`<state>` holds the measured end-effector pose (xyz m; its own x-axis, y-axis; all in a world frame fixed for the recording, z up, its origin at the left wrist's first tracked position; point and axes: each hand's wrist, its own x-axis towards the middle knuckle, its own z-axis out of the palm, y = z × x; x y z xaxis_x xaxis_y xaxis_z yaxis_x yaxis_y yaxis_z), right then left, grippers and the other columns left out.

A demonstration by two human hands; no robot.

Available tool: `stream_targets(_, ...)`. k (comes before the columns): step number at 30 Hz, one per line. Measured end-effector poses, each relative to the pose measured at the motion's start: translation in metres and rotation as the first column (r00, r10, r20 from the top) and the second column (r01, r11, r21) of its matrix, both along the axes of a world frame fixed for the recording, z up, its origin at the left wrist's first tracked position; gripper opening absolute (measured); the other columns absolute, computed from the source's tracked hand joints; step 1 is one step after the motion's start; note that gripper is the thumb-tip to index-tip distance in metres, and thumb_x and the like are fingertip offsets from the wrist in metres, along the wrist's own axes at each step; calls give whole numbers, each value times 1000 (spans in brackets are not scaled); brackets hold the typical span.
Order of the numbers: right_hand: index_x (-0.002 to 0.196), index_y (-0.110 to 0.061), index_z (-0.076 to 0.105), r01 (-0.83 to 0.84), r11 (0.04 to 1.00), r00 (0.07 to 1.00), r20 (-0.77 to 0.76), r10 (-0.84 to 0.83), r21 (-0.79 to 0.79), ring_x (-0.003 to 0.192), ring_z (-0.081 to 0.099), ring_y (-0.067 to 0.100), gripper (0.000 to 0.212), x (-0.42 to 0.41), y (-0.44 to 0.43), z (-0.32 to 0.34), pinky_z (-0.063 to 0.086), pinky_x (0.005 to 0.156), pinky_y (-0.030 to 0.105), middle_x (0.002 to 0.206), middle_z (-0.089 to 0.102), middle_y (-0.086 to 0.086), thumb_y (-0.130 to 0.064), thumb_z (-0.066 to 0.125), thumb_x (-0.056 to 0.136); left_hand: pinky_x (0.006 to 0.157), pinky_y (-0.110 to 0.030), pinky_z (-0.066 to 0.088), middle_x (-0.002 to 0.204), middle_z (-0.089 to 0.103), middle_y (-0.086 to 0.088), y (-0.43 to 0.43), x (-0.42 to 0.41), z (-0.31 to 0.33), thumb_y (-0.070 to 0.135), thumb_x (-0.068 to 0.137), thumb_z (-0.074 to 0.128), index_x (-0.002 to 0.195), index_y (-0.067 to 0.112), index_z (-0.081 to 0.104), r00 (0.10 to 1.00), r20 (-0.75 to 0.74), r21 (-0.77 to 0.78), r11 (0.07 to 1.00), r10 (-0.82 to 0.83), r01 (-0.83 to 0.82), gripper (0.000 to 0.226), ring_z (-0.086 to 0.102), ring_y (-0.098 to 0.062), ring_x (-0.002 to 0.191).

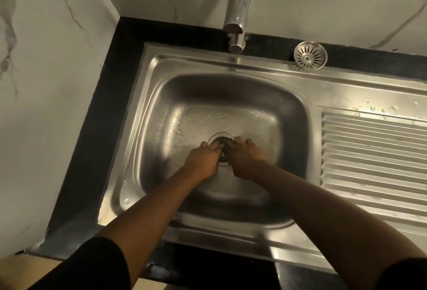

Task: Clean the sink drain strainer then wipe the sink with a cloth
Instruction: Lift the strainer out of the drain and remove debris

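Strainer [310, 54] sat on the sink's [254, 77] back rim, right of the tap [238, 12]. Left hand [204, 160] and right hand [246, 159] met over the drain [221, 138], fingertips bunched narrowly inside it; any grasp could not be told.

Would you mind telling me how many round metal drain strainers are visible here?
1 in plain view: the round slotted metal strainer sits on the black counter ledge behind the steel sink. Both hands cover the drain opening, which may hide another.
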<state>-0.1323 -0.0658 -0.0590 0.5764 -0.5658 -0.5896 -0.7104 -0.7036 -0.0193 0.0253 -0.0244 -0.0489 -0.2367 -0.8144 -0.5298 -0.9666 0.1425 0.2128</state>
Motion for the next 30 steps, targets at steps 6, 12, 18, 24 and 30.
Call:
stream_targets(6,134,-25,62,-78,990,997,-31,75,-117,122,46,24,48,-1,3,-3,38,94,38,138,57,-1,-38,66,88,86,-41,52,148,56,-10,1,-7,-9,13,96,59,139,11,59,997,74,-55,998,-30,34,43,54,-31,123)
stream_targets(12,136,-17,60,-51,995,997,57,56,-80,124,52,28,43,-6,9,3,46,95,38,139,56,8,-13,62,94,85,-41,55,128,69,-10,7,-6,-12,9,94,61,120,11,72,999,21,-90,996,-27,28,28,58,-29,118)
stream_targets(18,116,-17,74,385,921,878,285,-384,54,102,68,24,30,-7,9,12,49,74,28,115,70,6,-3,58,95,84,-38,59,113,71,-16,8,-10,-17,13,93,70,115,12,73,964,-104,-70,965,243,-251,23,70,-30,100)
stream_targets(24,86,-22,77,786,397,253,339,-906,474,68,61,12,19,-21,13,22,39,49,12,77,71,0,-13,65,97,84,-36,61,106,81,-8,5,-15,-15,13,91,74,106,16,81,766,-352,72,831,538,-551,16,75,-25,98)
stream_targets(30,87,-24,79,726,185,-54,324,-945,662,68,69,13,22,-26,34,40,52,52,13,72,75,-4,-6,67,92,81,-30,63,97,79,-3,12,-18,20,9,87,82,101,14,79,302,-560,421,579,771,-698,15,76,-20,95)
